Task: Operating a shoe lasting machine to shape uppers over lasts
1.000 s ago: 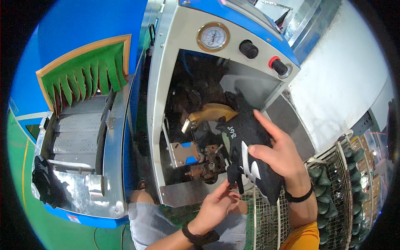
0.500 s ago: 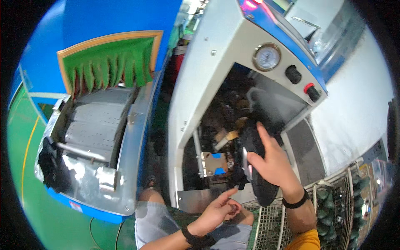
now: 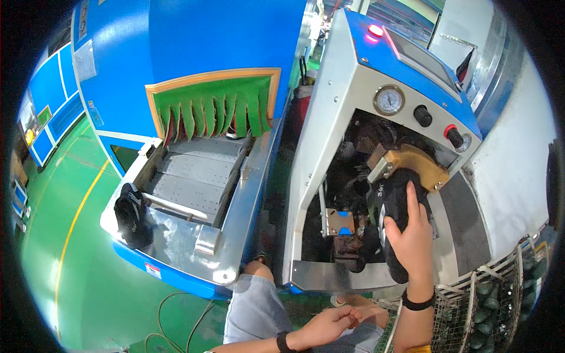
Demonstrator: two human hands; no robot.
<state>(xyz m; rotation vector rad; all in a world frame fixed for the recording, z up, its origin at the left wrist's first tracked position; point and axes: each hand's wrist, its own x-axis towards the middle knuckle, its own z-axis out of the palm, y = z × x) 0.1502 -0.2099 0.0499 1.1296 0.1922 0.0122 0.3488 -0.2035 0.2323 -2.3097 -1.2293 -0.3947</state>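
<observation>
My right hand [image 3: 409, 240] grips a black shoe [image 3: 392, 203] with a white side mark, index finger stretched along it and thumb on its near side. The shoe stands tilted inside the opening of a white and blue machine [image 3: 309, 194]. Its upper end meets a curved tan pad [image 3: 416, 163]; how firmly they touch I cannot tell. Low over my lap, my left hand [image 3: 336, 325] is loosely closed, fingers curled, and nothing shows in it. Left of the shoe, inside the machine, sits a small metal block with blue patches [image 3: 341, 222].
A second black shoe [image 3: 133, 216] stands on the metal end of a conveyor [image 3: 191, 176] at left, below a green strip curtain [image 3: 215, 109]. The machine carries a gauge [image 3: 389, 100] and knobs [image 3: 422, 115]. Wire racks [image 3: 471, 306] with dark green items stand at lower right.
The view has swung left, so the machines appear farther right. The tan pad now shows at the shoe's upper end. My left hand has drawn back from the machine, and its pointing finger has curled in.
</observation>
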